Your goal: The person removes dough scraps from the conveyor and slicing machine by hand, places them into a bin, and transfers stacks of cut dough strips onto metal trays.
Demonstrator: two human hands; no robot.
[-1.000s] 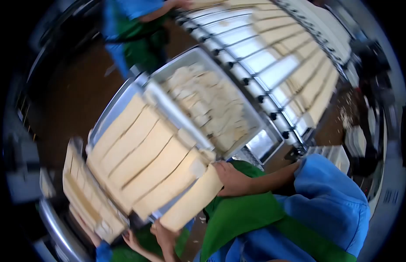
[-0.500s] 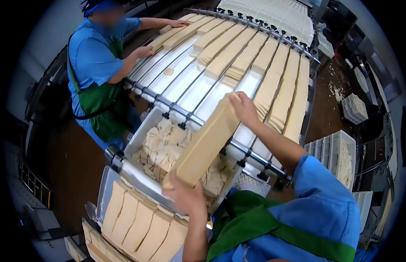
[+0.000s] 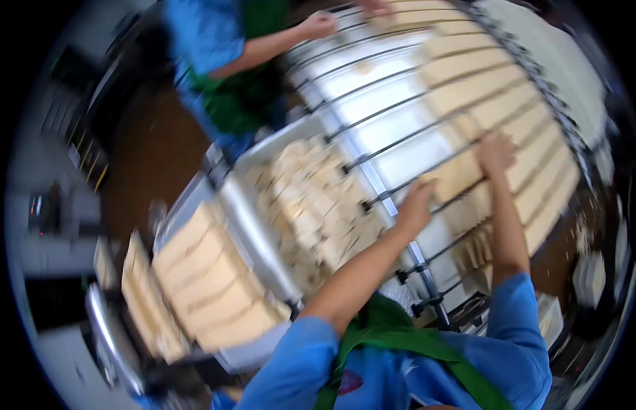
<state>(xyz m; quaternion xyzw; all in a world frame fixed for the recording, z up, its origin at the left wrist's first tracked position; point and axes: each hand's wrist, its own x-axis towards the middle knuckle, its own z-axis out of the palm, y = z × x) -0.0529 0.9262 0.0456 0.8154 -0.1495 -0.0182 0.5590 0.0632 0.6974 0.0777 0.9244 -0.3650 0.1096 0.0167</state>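
Note:
Blur softens the whole head view. My left hand (image 3: 415, 208) is closed on the near end of a pale stack of dough sheets (image 3: 456, 179) lying between the table's dividing rods. Farther along the same stack, my right hand (image 3: 496, 154) grips it from above, its fingers smeared. Similar long stacks lie side by side on the slatted table (image 3: 393, 160). Left of my forearm is a bin (image 3: 273, 139) heaped with cut dough scraps (image 3: 318, 198).
A tray (image 3: 253, 352) of dough stacks (image 3: 205, 280) stands at the lower left, past a metal roller (image 3: 260, 239). Across the table, a co-worker (image 3: 208, 41) in blue with a green apron has both hands near the far rows. White crates (image 3: 590, 279) stand at right.
The long stack that was in my hands above the bin is no longer there. Both hands have moved to another stack on the table. The view has turned, and the co-worker's near hand is off the dough.

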